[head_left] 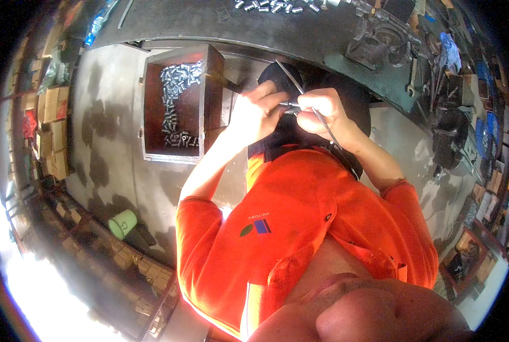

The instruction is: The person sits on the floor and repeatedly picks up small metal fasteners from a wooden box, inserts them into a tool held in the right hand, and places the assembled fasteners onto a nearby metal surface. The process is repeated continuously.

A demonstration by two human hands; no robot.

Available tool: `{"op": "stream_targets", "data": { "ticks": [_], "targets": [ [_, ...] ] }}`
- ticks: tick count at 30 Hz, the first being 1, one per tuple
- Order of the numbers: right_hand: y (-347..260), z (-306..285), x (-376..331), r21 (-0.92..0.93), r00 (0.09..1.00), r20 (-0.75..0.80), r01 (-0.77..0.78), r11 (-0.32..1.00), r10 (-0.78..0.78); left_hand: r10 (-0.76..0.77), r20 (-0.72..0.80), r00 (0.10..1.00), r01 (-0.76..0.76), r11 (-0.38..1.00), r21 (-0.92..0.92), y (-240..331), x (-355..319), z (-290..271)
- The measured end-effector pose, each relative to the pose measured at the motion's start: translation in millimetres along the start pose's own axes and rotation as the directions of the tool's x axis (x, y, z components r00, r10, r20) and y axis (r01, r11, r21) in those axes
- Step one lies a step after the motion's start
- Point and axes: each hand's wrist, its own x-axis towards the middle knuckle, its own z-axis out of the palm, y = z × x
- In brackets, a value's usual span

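Observation:
My two hands meet over my lap, in front of the bench edge. My left hand [258, 112] is closed, thumb and fingers pinched on a small shiny metal part [290, 108] that shows only partly between the hands. Closed too, my right hand [326, 112] grips a long thin metal rod [289, 76]. The rod slants from the bench side at upper left, past my right fingers, down toward my waist. My right fingertips are right by the small part; whether they touch it I cannot tell.
Left of my hands an open box [206, 102] holds many small shiny metal cylinders [177, 80]. More metal pieces [274, 5] lie on the dark bench [209, 25]. At right are greasy machinery [379, 45] and a wrench [412, 86]. A light green bucket [122, 224] lies on the floor.

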Motion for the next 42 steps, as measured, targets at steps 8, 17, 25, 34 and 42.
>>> {"op": "stream_targets", "data": {
  "ticks": [8,17,25,34,42],
  "targets": [
    [12,4,-9,0.237,0.969,-0.039,-0.227,0.945,0.243,-0.067,0.103,0.992,0.111,0.855,-0.507,-17,1,8],
    [22,-3,-15,0.533,0.947,-0.066,-0.232,0.814,0.314,-0.329,-0.014,0.944,0.266,0.787,-0.557,-29,2,11],
    [-27,-19,-19,0.446,0.994,0.081,-0.107,0.889,0.079,-0.204,-0.272,0.94,0.198,0.979,-0.047,-56,-1,11],
    [-20,-10,-16,0.257,0.964,0.127,-0.259,0.931,0.233,-0.054,-0.234,0.971,0.057,0.998,0.004,-56,-6,14],
    [14,9,4,0.228,0.966,0.081,-0.256,0.939,0.244,0.139,-0.157,0.978,-0.131,0.989,0.062,-50,13,27]
  ]
}}
